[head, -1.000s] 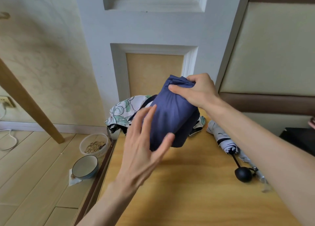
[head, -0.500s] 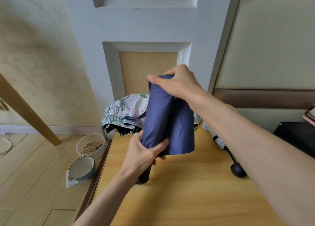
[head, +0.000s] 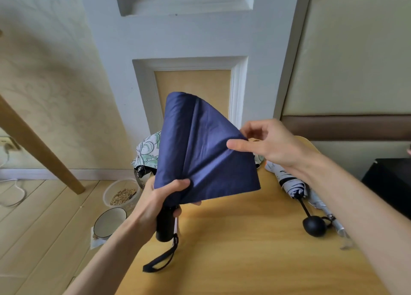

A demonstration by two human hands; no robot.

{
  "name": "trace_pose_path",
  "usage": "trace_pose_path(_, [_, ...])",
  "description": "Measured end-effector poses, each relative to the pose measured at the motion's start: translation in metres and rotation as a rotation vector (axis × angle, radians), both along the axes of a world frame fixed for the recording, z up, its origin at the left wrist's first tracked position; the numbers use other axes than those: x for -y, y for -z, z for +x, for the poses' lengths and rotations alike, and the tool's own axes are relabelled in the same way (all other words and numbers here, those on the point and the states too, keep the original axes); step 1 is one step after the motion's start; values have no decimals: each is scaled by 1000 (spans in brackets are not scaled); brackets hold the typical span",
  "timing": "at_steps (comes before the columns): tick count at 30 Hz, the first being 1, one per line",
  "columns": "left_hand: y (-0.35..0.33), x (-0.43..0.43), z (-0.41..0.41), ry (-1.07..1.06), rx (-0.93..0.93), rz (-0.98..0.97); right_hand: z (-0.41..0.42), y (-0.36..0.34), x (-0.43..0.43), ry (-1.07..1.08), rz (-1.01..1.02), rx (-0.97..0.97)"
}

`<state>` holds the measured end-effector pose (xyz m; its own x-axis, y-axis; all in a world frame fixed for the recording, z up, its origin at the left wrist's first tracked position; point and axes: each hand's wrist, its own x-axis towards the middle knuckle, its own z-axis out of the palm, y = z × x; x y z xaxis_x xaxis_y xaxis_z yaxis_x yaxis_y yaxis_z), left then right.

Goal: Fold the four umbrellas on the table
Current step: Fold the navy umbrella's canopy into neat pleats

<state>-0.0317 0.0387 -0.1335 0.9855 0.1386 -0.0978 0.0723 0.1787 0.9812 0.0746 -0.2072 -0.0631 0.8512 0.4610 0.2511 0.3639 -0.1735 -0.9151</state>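
**Wrapping the navy canopy, flap by flap**

Over the near part of the wooden table [head: 244,261], the left hand [head: 155,202] grips the navy umbrella [head: 200,150] where the fabric meets its black handle [head: 165,225]. The right hand [head: 271,143] pinches one loose flap, thumb in front; the fingers behind are, I think, curled on it. Pull this flap flat, then lay it around the shaft in one direction. Farther back lie a white folded umbrella [head: 293,183] and a floral umbrella [head: 149,148].

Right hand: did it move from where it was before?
Yes. The right hand moved right and down from the yellow door panel, pulling out the blue umbrella fabric.
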Motion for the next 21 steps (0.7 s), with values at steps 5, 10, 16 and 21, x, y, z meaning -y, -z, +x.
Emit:
trace_pose_path(5, [8,2,4,25,31,104,-10,9,16,-92,83,-4])
trace_pose_path(10, [15,4,8,62,12,234,-6,28,24,-91,-109,-11])
trace_pose_path(16, [19,-3,17,48,-2,345,-3,35,39,-25,-294,197])
trace_pose_path(21, [13,-6,15,86,-17,326,4,26,65,53,-156,164])
